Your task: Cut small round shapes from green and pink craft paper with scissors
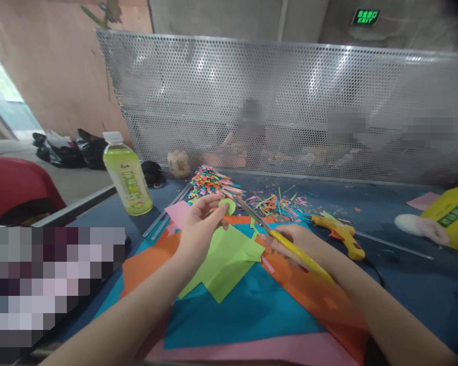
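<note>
Between the thumb and fingers of my left hand [202, 218] is a small round piece of lime-green paper [227, 206]. My right hand [290, 244] grips yellow-handled scissors [297, 254], whose blades point up and left toward the green piece. Whether the blades touch it I cannot tell. Below my hands lie lime-green sheets [229, 264] on top of blue paper [244, 320], with orange paper [305, 279] to the right and more at the left. A heap of colourful paper pieces [211, 180] rises just beyond my left hand.
Paper scraps [278, 203] litter the table behind the scissors. A yellow glue gun [339, 236] with a cord lies at the right, near a yellow bag [452, 218]. A green drink bottle [127, 175] stands at the left. A perforated metal screen [221, 76] borders the far side.
</note>
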Available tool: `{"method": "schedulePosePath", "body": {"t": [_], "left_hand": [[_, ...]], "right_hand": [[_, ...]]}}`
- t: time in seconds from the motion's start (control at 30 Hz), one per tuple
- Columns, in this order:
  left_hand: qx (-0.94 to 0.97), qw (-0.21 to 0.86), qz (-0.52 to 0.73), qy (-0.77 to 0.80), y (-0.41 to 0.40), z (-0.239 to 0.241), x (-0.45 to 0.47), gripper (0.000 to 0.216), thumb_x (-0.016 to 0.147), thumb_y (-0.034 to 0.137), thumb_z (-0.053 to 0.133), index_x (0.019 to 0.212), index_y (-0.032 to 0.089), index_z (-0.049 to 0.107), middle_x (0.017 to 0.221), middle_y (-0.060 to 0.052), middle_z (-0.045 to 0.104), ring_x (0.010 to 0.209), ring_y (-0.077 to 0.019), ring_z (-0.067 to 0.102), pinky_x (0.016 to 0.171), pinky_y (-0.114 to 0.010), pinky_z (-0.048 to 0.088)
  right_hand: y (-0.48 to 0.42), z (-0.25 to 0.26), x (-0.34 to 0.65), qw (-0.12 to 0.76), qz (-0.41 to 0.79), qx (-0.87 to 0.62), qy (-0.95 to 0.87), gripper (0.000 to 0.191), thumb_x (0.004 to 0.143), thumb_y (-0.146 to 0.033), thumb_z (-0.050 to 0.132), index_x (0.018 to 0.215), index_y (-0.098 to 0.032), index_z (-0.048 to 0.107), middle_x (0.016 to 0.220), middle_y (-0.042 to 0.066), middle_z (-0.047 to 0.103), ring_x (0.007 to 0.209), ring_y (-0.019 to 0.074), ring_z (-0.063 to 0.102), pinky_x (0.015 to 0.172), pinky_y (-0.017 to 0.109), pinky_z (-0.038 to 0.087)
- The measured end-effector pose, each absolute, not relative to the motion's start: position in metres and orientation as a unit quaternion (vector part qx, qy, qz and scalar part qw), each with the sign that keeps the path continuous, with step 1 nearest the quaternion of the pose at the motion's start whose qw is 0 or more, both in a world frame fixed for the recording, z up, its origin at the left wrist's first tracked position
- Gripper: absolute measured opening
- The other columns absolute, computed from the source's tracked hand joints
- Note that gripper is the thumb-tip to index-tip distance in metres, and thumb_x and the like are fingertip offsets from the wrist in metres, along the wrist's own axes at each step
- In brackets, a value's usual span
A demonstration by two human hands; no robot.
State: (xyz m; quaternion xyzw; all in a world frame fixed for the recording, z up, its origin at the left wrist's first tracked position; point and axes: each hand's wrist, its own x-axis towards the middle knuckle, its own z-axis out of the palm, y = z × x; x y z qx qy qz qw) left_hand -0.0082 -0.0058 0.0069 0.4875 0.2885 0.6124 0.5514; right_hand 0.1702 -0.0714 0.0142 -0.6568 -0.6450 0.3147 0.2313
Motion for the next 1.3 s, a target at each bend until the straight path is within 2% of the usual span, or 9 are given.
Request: {"method": "schedulePosePath", "body": {"t": [0.27,0.4,0.73,0.83,1.07,1.3], "left_hand": [[0.445,0.545,0.656,0.274,0.000,0.007,-0.011,0.031,0.056,0.015,0.075,0.086,0.015,0.065,0.068,0.003,0.061,0.054,-0.0058,0.056,0.050,-0.018,0.047],[0.397,0.569,0.670,0.264,0.001,0.009,-0.011,0.040,0.051,0.012,0.078,0.089,0.015,0.066,0.068,0.003,0.063,0.057,-0.0065,0.059,0.051,-0.018,0.048],[0.369,0.584,0.668,0.278,0.004,0.009,-0.013,0.041,0.048,0.017,0.081,0.084,0.013,0.064,0.061,0.002,0.063,0.052,-0.0077,0.058,0.039,-0.015,0.041],[0.392,0.597,0.647,0.269,0.002,0.008,-0.011,0.037,0.049,0.018,0.081,0.081,0.013,0.063,0.062,0.002,0.062,0.056,-0.0086,0.059,0.038,-0.015,0.040],[0.470,0.578,0.616,0.257,-0.005,0.007,-0.008,0.030,0.055,0.020,0.078,0.081,0.014,0.062,0.062,0.004,0.056,0.048,-0.0055,0.053,0.038,-0.017,0.044],[0.495,0.568,0.609,0.247,-0.007,0.008,-0.007,0.028,0.059,0.019,0.075,0.082,0.015,0.060,0.065,0.004,0.055,0.048,-0.0057,0.052,0.038,-0.018,0.046]], "right_hand": [[-0.074,0.012,0.172,0.228,0.385,-0.629,-0.635,0.043,0.075,-0.061,0.046,0.062,-0.021,0.040,0.042,-0.008,0.036,0.030,0.0066,0.034,0.032,0.020,0.027],[-0.073,0.007,0.174,0.227,0.427,-0.601,-0.636,0.044,0.076,-0.062,0.045,0.066,-0.020,0.046,0.046,-0.007,0.038,0.029,0.0059,0.034,0.029,0.020,0.029],[-0.073,0.007,0.174,0.209,0.408,-0.608,-0.648,0.049,0.075,-0.067,0.044,0.058,-0.021,0.045,0.036,-0.005,0.038,0.028,0.0076,0.035,0.031,0.021,0.029],[-0.072,0.005,0.174,0.219,0.407,-0.601,-0.652,0.048,0.075,-0.066,0.045,0.060,-0.020,0.045,0.037,-0.006,0.038,0.029,0.0067,0.034,0.030,0.020,0.028],[-0.068,-0.008,0.180,0.259,0.452,-0.567,-0.638,0.044,0.079,-0.061,0.045,0.070,-0.018,0.051,0.044,-0.007,0.041,0.029,0.0055,0.036,0.027,0.017,0.029],[-0.067,-0.010,0.184,0.265,0.445,-0.551,-0.654,0.043,0.082,-0.058,0.042,0.070,-0.018,0.052,0.045,-0.006,0.043,0.029,0.0056,0.039,0.030,0.017,0.031]]}}
